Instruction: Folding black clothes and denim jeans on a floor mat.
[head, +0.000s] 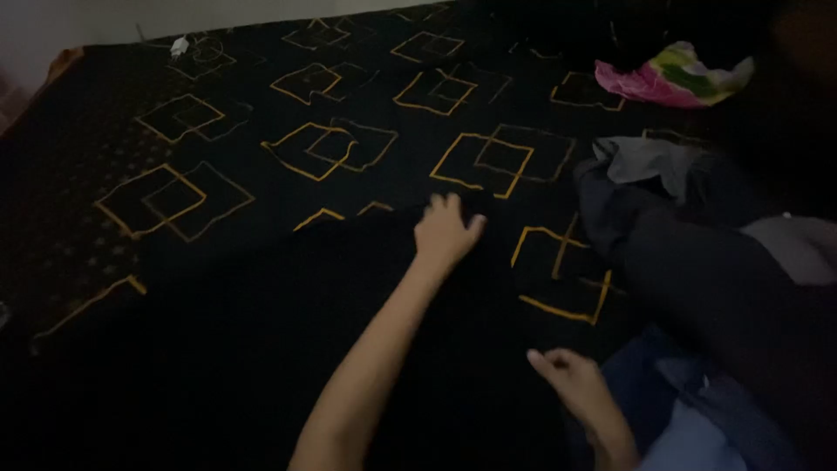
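Black cloth (261,349): it lies flat on the bed, in the near and middle part of the view. It is very dark and hard to tell from the cover under it.
Bed cover (200,113): black, with orange square outlines all over it. It fills most of the view.
Left hand (445,231): it reaches far out, near the middle. It lies flat on the black cloth with the fingers spread. It grips nothing.
Left arm: bare, and it runs from the bottom edge up to the hand.
Right hand (575,384): it is low and close to the person, near the right. The fingers are curled and seem to pinch the edge of the black cloth. The light is too dim to be sure of the grip.
Clothes pile (689,227): dark clothes lie in a heap on the right side of the bed, just beside the left hand's reach. A grey piece (649,157) sits on top.
Blue cloth (689,410): it lies at the bottom right, next to the right hand.
Bright cloth (676,77): pink, green and white, bunched up at the far right of the bed, well apart from both hands.
Small white thing (180,45): it sits at the far left edge of the bed. It is too small to tell what it is.
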